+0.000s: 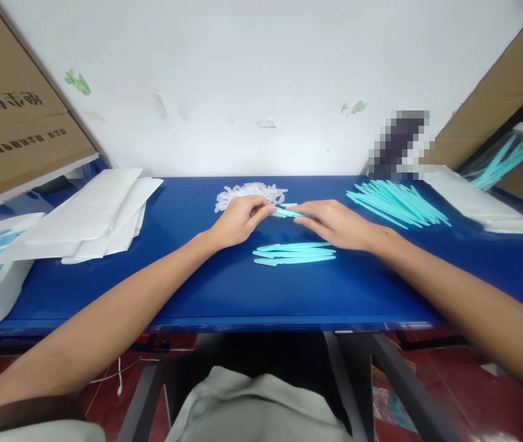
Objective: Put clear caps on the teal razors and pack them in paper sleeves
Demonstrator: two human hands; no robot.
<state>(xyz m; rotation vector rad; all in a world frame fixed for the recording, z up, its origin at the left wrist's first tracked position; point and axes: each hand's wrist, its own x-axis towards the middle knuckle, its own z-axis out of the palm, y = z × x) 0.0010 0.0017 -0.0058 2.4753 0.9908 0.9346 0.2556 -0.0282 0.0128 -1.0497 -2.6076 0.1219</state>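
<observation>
The left hand and right hand pinch a turquoise stick between them, fingers closed around its opposite ends, above the blue worktop. Whitish plastic pieces lie heaped just behind the left hand. Several loose sticks lie nearer the person; a larger pile lies right of the right hand.

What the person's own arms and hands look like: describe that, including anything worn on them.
The left hand and right hand are ungloved, and no watch or bracelet shows. Both forearms are bare as far as they show. Near the left elbow, a dark brown band borders pale greyish cloth, perhaps a sleeve. No right sleeve is visible.
</observation>
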